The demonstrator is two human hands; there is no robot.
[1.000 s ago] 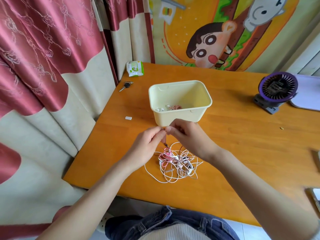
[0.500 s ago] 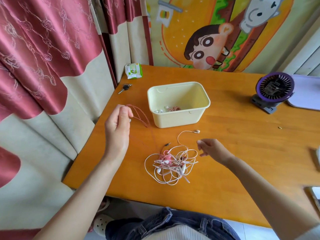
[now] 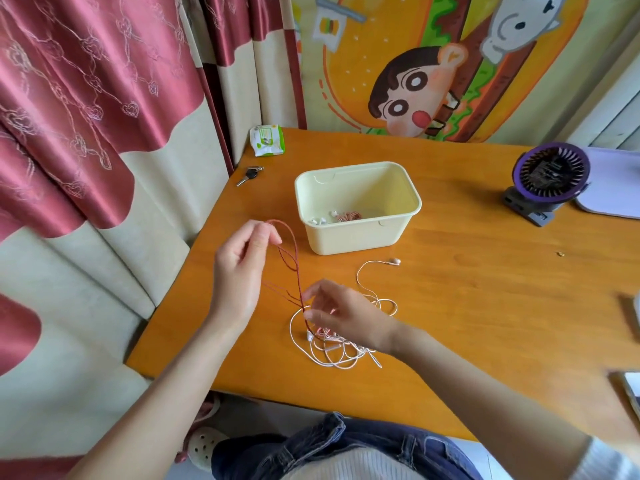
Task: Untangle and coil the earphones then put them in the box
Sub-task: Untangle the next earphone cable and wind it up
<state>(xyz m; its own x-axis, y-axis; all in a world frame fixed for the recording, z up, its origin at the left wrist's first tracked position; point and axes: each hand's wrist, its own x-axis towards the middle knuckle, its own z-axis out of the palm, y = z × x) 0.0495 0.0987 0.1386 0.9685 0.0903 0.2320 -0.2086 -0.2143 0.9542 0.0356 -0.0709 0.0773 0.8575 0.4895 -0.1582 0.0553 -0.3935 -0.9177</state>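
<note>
Cord work is underway: the red-brown earphone cable (image 3: 296, 268) hangs as a long doubled loop, its top pinched between thumb and fingertips of the left hand (image 3: 239, 271), its lower run pinched by the right hand (image 3: 346, 320). Drawing it out slowly seems wisest, easing it free of the white and pink tangle (image 3: 325, 341) under the right fingers rather than tugging knots tight. It looks thin and limp. Beyond the left fingertips stands the cream box (image 3: 360, 237), with a coiled set (image 3: 349, 215) already inside.
</note>
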